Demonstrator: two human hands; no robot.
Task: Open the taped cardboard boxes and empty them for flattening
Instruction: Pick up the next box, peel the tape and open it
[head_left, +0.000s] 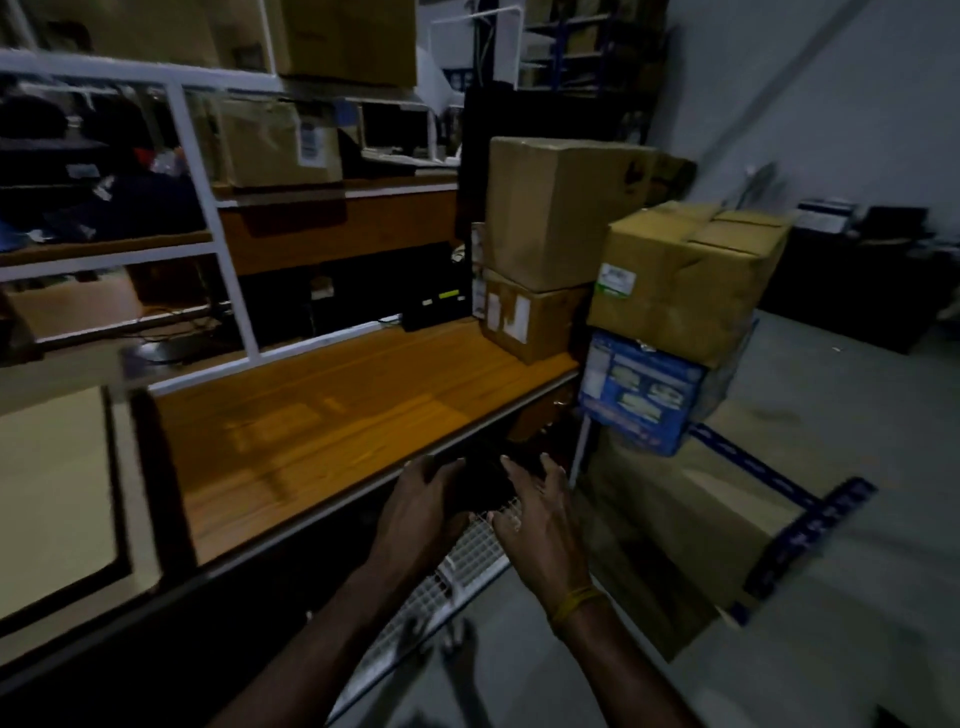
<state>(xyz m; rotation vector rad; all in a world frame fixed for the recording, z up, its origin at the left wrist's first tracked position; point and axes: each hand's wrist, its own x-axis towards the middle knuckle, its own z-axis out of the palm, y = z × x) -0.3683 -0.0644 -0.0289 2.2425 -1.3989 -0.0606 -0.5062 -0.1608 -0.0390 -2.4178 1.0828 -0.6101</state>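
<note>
Both hands were at the front edge of the worktop (332, 415), toward its right end, holding one dark item (485, 480) between them. The left hand (423, 506) had its fingers curled round the item's left side. The right hand (535, 512) lay against its right side with fingers spread and bent over it; a yellow band (574, 603) circled that wrist. The item was too dark and blurred to identify. A white grid panel (447, 577) ran below the hands, along the front edge.

Two brown boxes were stacked at the worktop's far right corner: the upper box (550, 213) upright on the lower box (524, 322), which bore pale labels on its front face. Just beside the right edge stood a separate stack: a top box (675, 280) with flaps closed and a green-and-white label, resting on a blue box (641, 395), which sat on a large carton (675, 540) strapped with blue tape. A black device (436, 309) sat at the back edge, left of the stacked boxes.
</note>
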